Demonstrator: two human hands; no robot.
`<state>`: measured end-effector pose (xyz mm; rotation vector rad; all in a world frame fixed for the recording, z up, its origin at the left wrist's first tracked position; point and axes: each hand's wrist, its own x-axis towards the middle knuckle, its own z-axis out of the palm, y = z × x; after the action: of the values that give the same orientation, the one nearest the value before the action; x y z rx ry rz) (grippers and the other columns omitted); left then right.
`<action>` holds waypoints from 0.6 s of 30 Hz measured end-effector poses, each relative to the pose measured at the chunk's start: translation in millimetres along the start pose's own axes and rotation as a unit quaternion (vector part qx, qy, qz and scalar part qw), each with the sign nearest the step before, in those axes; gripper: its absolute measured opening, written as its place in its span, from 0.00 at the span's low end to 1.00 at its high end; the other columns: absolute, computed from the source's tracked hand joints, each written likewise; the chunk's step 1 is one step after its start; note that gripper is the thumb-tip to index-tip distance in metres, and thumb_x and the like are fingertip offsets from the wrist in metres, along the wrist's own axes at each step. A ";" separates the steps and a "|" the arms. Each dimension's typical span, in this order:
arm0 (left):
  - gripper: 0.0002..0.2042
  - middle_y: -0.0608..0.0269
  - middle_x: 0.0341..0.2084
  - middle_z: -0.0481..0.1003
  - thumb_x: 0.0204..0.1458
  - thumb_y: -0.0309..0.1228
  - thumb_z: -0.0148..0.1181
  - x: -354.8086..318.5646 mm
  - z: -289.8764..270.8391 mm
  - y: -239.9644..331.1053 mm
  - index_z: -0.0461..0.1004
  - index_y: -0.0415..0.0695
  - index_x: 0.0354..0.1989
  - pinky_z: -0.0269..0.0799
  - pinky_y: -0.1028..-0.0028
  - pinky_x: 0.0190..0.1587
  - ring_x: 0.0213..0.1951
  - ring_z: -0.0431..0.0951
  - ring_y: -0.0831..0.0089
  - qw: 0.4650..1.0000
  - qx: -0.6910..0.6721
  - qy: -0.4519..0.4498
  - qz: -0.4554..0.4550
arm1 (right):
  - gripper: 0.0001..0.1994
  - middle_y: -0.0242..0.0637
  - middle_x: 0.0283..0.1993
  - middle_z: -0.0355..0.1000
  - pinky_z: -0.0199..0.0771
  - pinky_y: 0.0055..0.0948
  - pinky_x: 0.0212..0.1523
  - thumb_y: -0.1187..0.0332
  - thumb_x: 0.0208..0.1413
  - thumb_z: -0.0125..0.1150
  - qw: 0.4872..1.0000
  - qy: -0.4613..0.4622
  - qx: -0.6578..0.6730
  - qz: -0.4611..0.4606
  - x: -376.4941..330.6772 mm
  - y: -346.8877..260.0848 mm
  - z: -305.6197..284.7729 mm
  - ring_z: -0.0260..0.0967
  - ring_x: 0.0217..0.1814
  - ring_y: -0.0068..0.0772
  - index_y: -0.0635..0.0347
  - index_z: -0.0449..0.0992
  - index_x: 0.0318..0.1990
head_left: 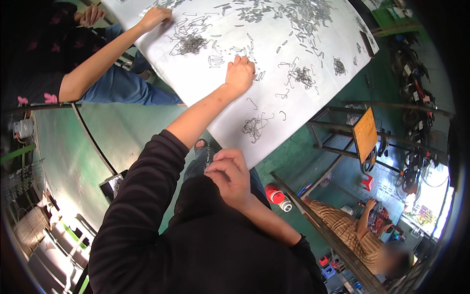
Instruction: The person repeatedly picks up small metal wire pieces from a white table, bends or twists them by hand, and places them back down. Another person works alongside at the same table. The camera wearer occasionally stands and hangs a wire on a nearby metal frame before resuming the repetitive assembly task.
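My left hand (240, 74) rests on the white tabletop (196, 81) with its fingers curled in among small dark metal strips. Whatever its fingertips pinch is hidden under the hand. Closer to my body, beyond the table's near edge, my right hand (231, 177) is closed, thumb against fingers, on a thin chain-like strand of small metal pieces (208, 156). Thin bent wire hooks lie in a tangled pile (253, 128) at the near corner. Another hook pile (302, 76) lies right of my left hand, and a denser one (192, 44) is up to the left.
A co-worker's hand (155, 18) reaches onto the table's far left. Loose metal strips (308, 19) cover the far part. On the right stand a wooden-topped stool (366, 133) and a metal rail (323, 223). A red bottle (275, 194) is beside me; another person (352, 230) sits lower right.
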<state>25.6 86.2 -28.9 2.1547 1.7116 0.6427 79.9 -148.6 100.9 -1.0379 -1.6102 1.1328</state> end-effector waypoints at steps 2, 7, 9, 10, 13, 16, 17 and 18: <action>0.04 0.61 0.34 0.75 0.48 0.29 0.63 6.2 3.1 -1.0 0.77 0.45 0.30 0.67 0.61 0.46 0.46 0.70 0.61 0.997 0.046 -0.018 0.051 | 0.05 0.38 0.44 0.62 0.70 0.23 0.37 0.81 0.51 0.63 1.000 0.003 -0.004 -0.015 -1.0 5.8 0.2 0.67 0.36 0.26 0.63 0.75 0.35; 0.03 0.61 0.34 0.75 0.48 0.28 0.62 5.2 0.3 -3.9 0.75 0.45 0.30 0.68 0.61 0.47 0.46 0.70 0.61 0.993 0.054 -0.021 0.105 | 0.05 0.35 0.39 0.64 0.65 0.32 0.45 0.76 0.49 0.65 0.999 0.031 0.019 0.031 -10.1 6.8 7.5 0.64 0.34 0.34 0.61 0.75 0.33; 0.03 0.61 0.34 0.75 0.48 0.27 0.61 7.5 -1.9 -3.8 0.75 0.45 0.31 0.68 0.61 0.48 0.46 0.71 0.61 0.996 0.031 -0.061 0.056 | 0.05 0.36 0.39 0.64 0.65 0.32 0.44 0.77 0.49 0.65 0.999 0.039 0.001 0.004 -11.5 6.4 11.9 0.63 0.34 0.34 0.61 0.74 0.33; 0.04 0.61 0.34 0.75 0.48 0.27 0.61 8.4 -2.0 -3.8 0.75 0.45 0.32 0.68 0.61 0.48 0.46 0.71 0.62 0.997 0.017 -0.073 0.033 | 0.05 0.36 0.39 0.64 0.65 0.32 0.44 0.77 0.49 0.65 0.999 0.040 -0.003 -0.004 -12.6 5.9 14.0 0.63 0.34 0.34 0.61 0.74 0.33; 0.03 0.61 0.34 0.75 0.49 0.27 0.60 9.6 0.3 -5.2 0.75 0.45 0.32 0.68 0.61 0.48 0.46 0.71 0.62 0.993 0.040 -0.092 0.065 | 0.05 0.36 0.39 0.65 0.66 0.30 0.40 0.77 0.49 0.65 0.999 0.050 -0.013 -0.001 -17.4 2.9 22.6 0.64 0.35 0.34 0.61 0.74 0.33; 0.02 0.60 0.34 0.75 0.49 0.26 0.59 7.9 0.4 -9.0 0.76 0.45 0.30 0.69 0.61 0.48 0.46 0.71 0.62 0.985 0.075 -0.076 0.135 | 0.05 0.36 0.39 0.65 0.67 0.28 0.37 0.77 0.49 0.65 0.997 0.072 -0.009 0.006 -20.6 1.1 31.2 0.65 0.36 0.33 0.61 0.74 0.33; 0.01 0.60 0.34 0.76 0.49 0.26 0.59 5.0 -1.6 -9.6 0.76 0.45 0.30 0.69 0.62 0.47 0.45 0.72 0.62 0.987 0.056 -0.046 0.145 | 0.05 0.36 0.40 0.64 0.67 0.27 0.37 0.77 0.49 0.65 0.997 0.079 -0.018 0.000 -21.4 0.8 34.0 0.66 0.37 0.33 0.61 0.74 0.33; 0.01 0.60 0.34 0.76 0.49 0.25 0.59 1.3 -5.6 -10.4 0.76 0.44 0.30 0.70 0.63 0.47 0.44 0.73 0.62 0.987 0.036 -0.017 0.155 | 0.06 0.36 0.40 0.64 0.67 0.27 0.37 0.77 0.49 0.65 0.996 0.085 -0.028 -0.007 -21.5 1.1 36.4 0.66 0.37 0.32 0.61 0.74 0.33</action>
<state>14.3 89.8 -29.2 2.4944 1.4134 0.6233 50.9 -176.8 88.7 -1.1266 -1.5176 0.9683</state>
